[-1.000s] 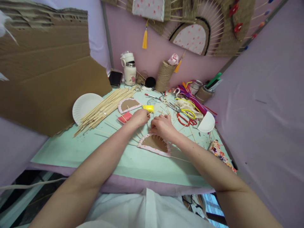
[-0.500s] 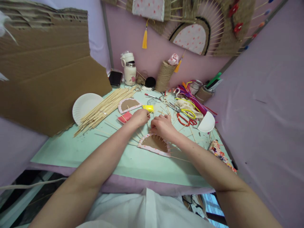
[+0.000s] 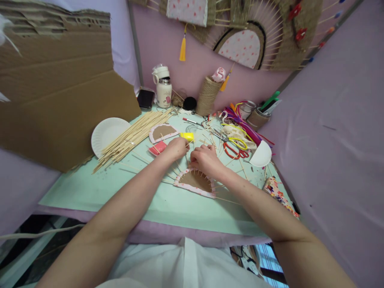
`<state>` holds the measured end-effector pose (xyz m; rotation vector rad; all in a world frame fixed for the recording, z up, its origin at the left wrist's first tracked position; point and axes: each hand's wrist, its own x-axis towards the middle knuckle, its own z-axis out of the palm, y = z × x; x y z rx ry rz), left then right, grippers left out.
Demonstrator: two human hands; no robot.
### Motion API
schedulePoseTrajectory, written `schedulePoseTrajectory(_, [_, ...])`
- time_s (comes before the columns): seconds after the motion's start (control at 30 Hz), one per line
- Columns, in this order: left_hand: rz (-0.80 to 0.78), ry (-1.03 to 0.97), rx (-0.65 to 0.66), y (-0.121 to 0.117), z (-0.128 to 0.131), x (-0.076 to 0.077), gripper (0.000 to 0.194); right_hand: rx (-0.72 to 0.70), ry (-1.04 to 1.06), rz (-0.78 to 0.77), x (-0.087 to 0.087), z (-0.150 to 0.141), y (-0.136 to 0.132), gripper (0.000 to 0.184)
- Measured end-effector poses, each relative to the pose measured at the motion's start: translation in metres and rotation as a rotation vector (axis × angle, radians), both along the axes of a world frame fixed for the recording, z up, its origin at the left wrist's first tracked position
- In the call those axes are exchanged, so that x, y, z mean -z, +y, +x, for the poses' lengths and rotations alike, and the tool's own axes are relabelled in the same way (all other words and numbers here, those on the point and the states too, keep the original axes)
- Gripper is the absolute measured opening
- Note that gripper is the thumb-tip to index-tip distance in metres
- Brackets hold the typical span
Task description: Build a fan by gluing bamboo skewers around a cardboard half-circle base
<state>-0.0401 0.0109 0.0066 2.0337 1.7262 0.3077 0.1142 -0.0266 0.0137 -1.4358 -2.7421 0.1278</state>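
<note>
The left hand (image 3: 179,147) and right hand (image 3: 205,158) curl close together; I cannot tell whether either grips anything. Just bodyward of the right lies a brown cardboard half-disc with pink-and-white edging (image 3: 196,182), thin pale wooden sticks (image 3: 228,201) radiating outward. Gentle handling should protect their spacing.

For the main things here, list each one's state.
Left hand: fingers curled, grip unclear
Right hand: fingers curled, grip unclear
Near half-circle: flat, sticks fanned around its curve
Far half-circle: flat
Paper plate: partly covered
Stick pile: overlapping paper plate
Bottle: upright
Twine roll: standing
Yellow-handled scissors: lying flat
</note>
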Motion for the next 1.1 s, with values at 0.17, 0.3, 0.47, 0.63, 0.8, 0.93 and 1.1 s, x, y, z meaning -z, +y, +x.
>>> schedulePoseTrajectory(0.17, [0.000,0.004,0.002,-0.0001,-0.0001,-0.0005,0.020,0.001,0.004,0.003,0.0008,0.0004,0.0005,0.016])
schedulePoseTrajectory(0.3, [-0.005,0.004,0.005,-0.0009,0.0001,-0.0018,0.020,0.002,0.000,-0.005,-0.0005,-0.0002,-0.0004,0.017])
schedulePoseTrajectory(0.47, [-0.012,0.005,0.007,-0.0017,0.0003,-0.0036,0.020,0.008,-0.008,-0.009,-0.0019,-0.0010,-0.0015,0.015])
schedulePoseTrajectory(0.63, [-0.015,0.008,0.002,-0.0019,0.0005,-0.0040,0.018,0.011,-0.012,-0.007,-0.0018,-0.0008,-0.0019,0.014])
schedulePoseTrajectory(0.8, [-0.019,0.003,0.000,-0.0019,0.0004,-0.0039,0.018,0.006,-0.008,0.006,-0.0005,-0.0003,-0.0011,0.013])
schedulePoseTrajectory(0.93, [-0.019,0.005,-0.001,-0.0022,0.0006,-0.0049,0.018,-0.001,-0.006,0.012,0.0010,0.0002,-0.0002,0.013])
schedulePoseTrajectory(1.1, [-0.017,0.006,0.000,-0.0017,0.0005,-0.0041,0.019,-0.001,-0.015,0.008,0.0009,0.0006,-0.0005,0.014])
